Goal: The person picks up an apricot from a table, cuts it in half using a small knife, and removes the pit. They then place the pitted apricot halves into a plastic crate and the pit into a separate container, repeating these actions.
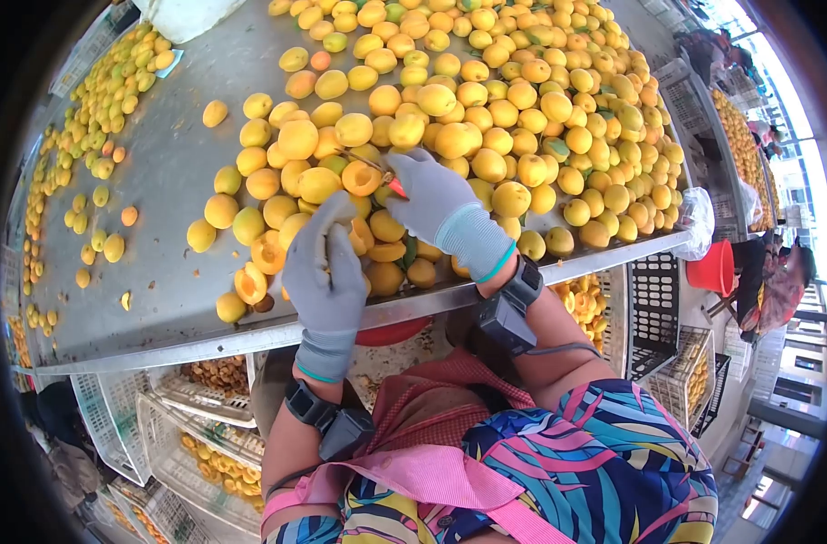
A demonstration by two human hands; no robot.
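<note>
My right hand (431, 199), in a grey glove, is closed around the red handle of a small tool (395, 186). The tool's thin metal end reaches left over the apricots; its exact shape is too small to tell. Right by it, a cut apricot (362, 179) shows its orange inside. My left hand (327, 267), gloved too, is beside the pile with its finger and thumb apart, near another cut apricot (361, 238). I see nothing held in it. Left of that hand, opened apricot halves (250, 283) lie on the metal table (173, 263).
Whole apricots (522, 100) heap across the table's right side; more (105, 100) lie far left. Below the table edge stand white crates (196, 462) with apricot halves and a black crate (653, 308). A red bucket (710, 269) and another person (780, 286) are at right.
</note>
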